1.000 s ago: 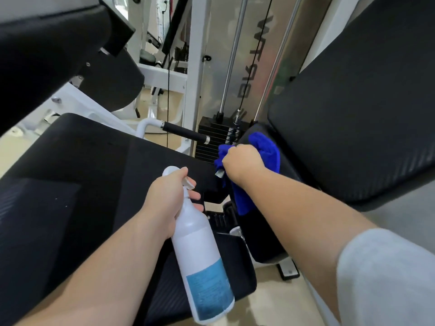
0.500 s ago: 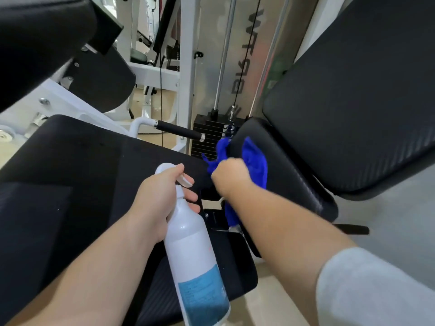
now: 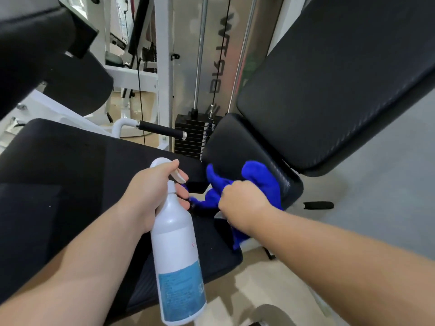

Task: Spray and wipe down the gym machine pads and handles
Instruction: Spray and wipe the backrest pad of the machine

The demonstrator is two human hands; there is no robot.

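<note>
Head view, starting at the left: a broad black seat pad (image 3: 70, 172) fills the lower left, and the person's left forearm crosses above it. The left hand (image 3: 148, 196) is wrapped around the neck of a white spray bottle (image 3: 175, 250). One finger lies over the top of the spray head and the others curl under the trigger. The bottle hangs tilted, its blue-labelled base nearest the camera and its nozzle pointing away toward the middle of the machine. Beyond the hand, a black foam handle (image 3: 160, 129) sticks out from a white tube, with the weight stack (image 3: 190, 140) just right of it.

Just right of the bottle's nozzle, the right hand (image 3: 242, 203) is clenched on a bunched blue cloth (image 3: 261, 180). The cloth bulges out beyond and to the right of the knuckles, pressed against the lower end of a narrow black pad (image 3: 237, 140), and a tail of it hangs below the wrist. The two hands are near each other but not touching. Further right rises the large black back pad (image 3: 329, 90), and below its edge a short black grip (image 3: 318, 205) projects over the grey floor.
</note>
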